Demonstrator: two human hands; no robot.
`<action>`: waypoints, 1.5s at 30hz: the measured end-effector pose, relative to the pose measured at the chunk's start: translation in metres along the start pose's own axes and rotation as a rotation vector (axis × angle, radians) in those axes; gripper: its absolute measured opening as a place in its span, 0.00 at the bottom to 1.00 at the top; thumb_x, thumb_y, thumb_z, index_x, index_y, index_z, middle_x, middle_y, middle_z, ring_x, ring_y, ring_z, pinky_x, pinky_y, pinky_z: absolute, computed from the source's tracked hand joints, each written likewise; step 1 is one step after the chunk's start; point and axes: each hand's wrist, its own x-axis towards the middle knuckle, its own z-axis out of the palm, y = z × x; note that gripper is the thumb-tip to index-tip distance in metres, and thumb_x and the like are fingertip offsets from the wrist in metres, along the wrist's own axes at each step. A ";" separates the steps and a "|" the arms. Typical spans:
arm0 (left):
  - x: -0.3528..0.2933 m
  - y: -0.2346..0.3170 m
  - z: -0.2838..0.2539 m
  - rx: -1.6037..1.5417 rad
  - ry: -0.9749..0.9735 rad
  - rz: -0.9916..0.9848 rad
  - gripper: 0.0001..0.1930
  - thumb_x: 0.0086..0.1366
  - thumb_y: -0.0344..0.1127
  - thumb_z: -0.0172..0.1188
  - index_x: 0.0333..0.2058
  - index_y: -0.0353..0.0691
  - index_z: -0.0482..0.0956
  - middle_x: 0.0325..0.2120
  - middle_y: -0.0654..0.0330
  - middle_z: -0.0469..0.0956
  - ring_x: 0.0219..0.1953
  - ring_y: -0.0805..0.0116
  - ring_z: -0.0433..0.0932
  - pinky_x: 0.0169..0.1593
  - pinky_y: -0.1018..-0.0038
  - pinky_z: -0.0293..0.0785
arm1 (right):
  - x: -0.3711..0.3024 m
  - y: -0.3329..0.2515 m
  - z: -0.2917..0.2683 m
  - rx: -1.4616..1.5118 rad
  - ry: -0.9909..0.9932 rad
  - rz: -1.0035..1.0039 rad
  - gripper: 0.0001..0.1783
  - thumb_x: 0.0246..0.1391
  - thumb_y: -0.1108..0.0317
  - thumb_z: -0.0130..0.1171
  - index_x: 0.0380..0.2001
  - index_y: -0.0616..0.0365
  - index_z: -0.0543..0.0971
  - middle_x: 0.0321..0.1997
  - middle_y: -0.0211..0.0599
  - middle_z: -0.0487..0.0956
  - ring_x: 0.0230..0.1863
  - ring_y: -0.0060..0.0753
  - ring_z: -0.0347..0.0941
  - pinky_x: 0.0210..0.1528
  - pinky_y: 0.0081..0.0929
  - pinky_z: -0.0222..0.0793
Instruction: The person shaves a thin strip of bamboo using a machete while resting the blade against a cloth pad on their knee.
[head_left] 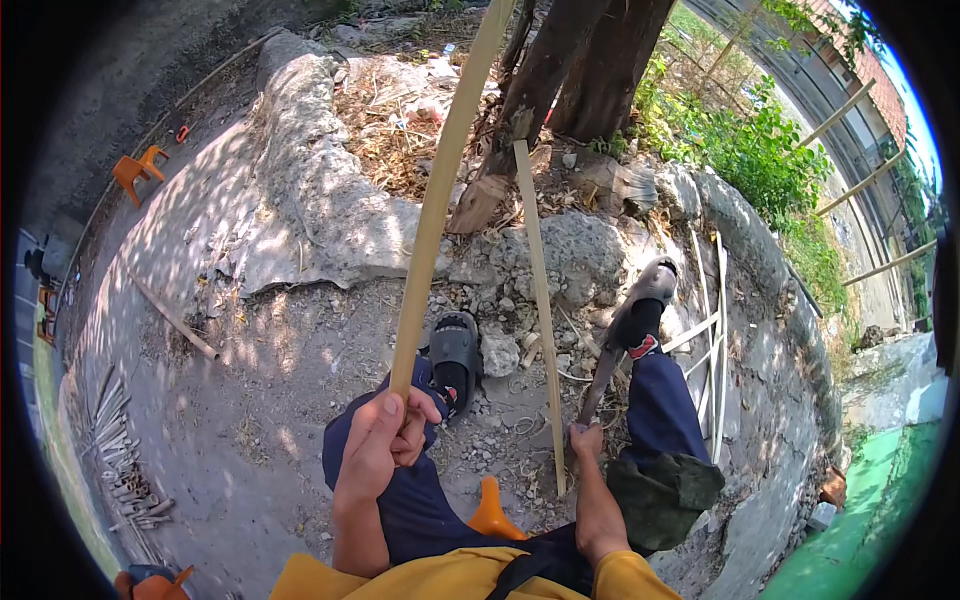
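My left hand (385, 440) is closed around the lower end of a long, pale yellow bamboo strip (440, 205), which slants up past the top of the view. Down by my right knee, my right hand (587, 441) grips a machete (602, 382), its dark, wide blade pointing away toward my right foot. Between my legs a second bamboo strip (541, 300) leans with its far end against the tree base; neither hand touches it. The handle of the machete is hidden in my fist.
Rough rock and concrete edging (570, 250) surrounds the tree trunk (610, 80) ahead. Thin split strips (718, 340) lie right of my right foot. A loose pole (172, 315) and a pile of short cut pieces (125, 465) lie left. An orange stool (135, 175) stands far left.
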 end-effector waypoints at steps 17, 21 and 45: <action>0.020 0.002 0.018 0.054 -0.172 -0.012 0.25 0.85 0.51 0.40 0.43 0.35 0.76 0.17 0.75 0.53 0.14 0.86 0.50 0.18 0.80 0.46 | -0.027 -0.059 -0.058 -0.268 0.082 -0.381 0.32 0.50 0.43 0.66 0.38 0.67 0.88 0.45 0.62 0.87 0.55 0.59 0.84 0.56 0.49 0.79; 0.017 -0.001 0.018 0.127 -0.195 -0.006 0.24 0.85 0.51 0.40 0.44 0.35 0.76 0.16 0.76 0.52 0.13 0.85 0.48 0.18 0.79 0.45 | -0.099 -0.152 -0.184 -0.567 -0.339 -0.360 0.35 0.49 0.43 0.68 0.49 0.63 0.87 0.51 0.49 0.88 0.51 0.49 0.86 0.53 0.45 0.81; 0.003 -0.020 0.108 -0.033 -0.311 -0.045 0.22 0.84 0.55 0.44 0.40 0.42 0.72 0.16 0.75 0.49 0.11 0.85 0.44 0.15 0.78 0.41 | -0.331 0.046 -0.420 0.239 -0.477 -0.713 0.33 0.67 0.54 0.64 0.66 0.67 0.72 0.28 0.31 0.77 0.23 0.23 0.74 0.28 0.29 0.71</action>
